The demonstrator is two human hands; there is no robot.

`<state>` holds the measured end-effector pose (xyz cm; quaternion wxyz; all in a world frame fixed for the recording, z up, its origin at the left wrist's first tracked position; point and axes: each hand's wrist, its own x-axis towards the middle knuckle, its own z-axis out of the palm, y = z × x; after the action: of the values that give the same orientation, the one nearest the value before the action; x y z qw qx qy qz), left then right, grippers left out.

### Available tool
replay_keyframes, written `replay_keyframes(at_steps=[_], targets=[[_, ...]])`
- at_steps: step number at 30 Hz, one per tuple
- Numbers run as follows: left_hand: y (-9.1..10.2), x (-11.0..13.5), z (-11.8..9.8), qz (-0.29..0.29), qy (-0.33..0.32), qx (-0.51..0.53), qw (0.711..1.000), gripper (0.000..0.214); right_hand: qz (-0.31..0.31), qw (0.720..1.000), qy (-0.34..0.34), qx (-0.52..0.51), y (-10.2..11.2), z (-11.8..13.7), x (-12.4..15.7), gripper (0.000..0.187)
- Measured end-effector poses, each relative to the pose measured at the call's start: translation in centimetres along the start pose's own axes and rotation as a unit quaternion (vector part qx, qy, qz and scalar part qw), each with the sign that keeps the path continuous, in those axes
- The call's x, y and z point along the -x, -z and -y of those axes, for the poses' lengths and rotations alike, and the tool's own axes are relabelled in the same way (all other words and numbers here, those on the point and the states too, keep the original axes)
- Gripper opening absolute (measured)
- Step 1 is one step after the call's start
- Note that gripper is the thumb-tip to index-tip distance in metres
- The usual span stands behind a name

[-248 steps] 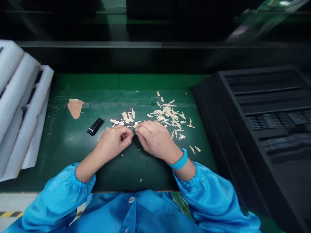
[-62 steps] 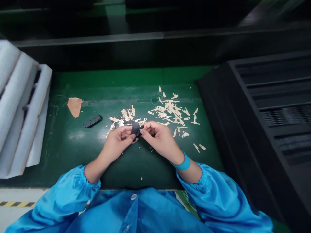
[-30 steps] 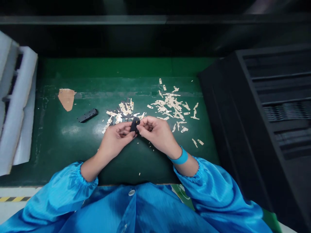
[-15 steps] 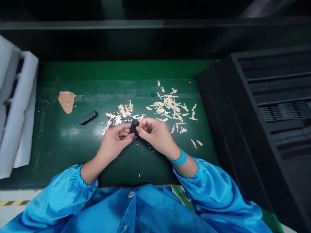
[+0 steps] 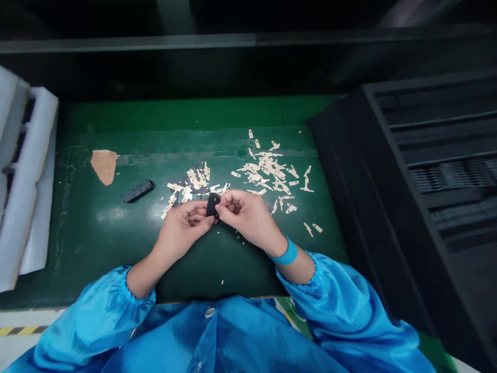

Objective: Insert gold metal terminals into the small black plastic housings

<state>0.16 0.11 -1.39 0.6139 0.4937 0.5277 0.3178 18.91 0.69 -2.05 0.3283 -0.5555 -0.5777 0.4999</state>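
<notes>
Over the middle of the green surface (image 5: 186, 280), between its near and far edges, a person's two bare hands meet at a small black part (image 5: 212, 205). From where I stand, the left hand (image 5: 180, 228) has it firmly, thumb below and fingers behind, so that the part sits right at the fingertips, raised and slightly tilted, a gold fleck near its top. The right hand (image 5: 248, 215) comes in from the other side, thumb and forefinger closed narrowly on the part's right edge; whether they also pinch some smaller piece, I can't tell, since the fingertips hide it.

Just beyond the left hand lies a heap of mixed black and pale pieces (image 5: 197, 177), and toward the right edge spreads a looser scatter of cream-coloured pieces (image 5: 272, 171). Left of the heap, a longer black strip (image 5: 137, 191) rests at a slant, with a brown scrap (image 5: 104, 167) nearer the far left corner. White padded slabs (image 5: 37, 181) lean in over the left edge, and a big black case (image 5: 349, 171) stands along the right one.
</notes>
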Motion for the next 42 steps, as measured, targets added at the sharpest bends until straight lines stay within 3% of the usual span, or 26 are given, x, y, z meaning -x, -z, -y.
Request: replay_keyframes(at_steps=[15,35,39,42], targets=[[-0.4,0.3,-0.2,-0.047,-0.046,-0.020,0.998,0.024,-0.011,1.000,-0.002,0.018,-0.1,1.2,0.4,0.012],[-0.5,0.3,-0.1,-0.037,-0.065,0.007,0.997,0.018,-0.025,1.000,-0.002,0.018,0.0,0.8,0.3,0.016],[-0.4,0.4,-0.1,-0.030,-0.058,0.008,0.998,0.019,-0.014,0.999,-0.008,-0.033,0.2,0.8,0.3,0.023],[-0.3,0.4,0.0,0.000,-0.043,0.023,0.999,0.018,-0.010,0.998,0.019,-0.056,0.0,0.7,0.3,0.017]])
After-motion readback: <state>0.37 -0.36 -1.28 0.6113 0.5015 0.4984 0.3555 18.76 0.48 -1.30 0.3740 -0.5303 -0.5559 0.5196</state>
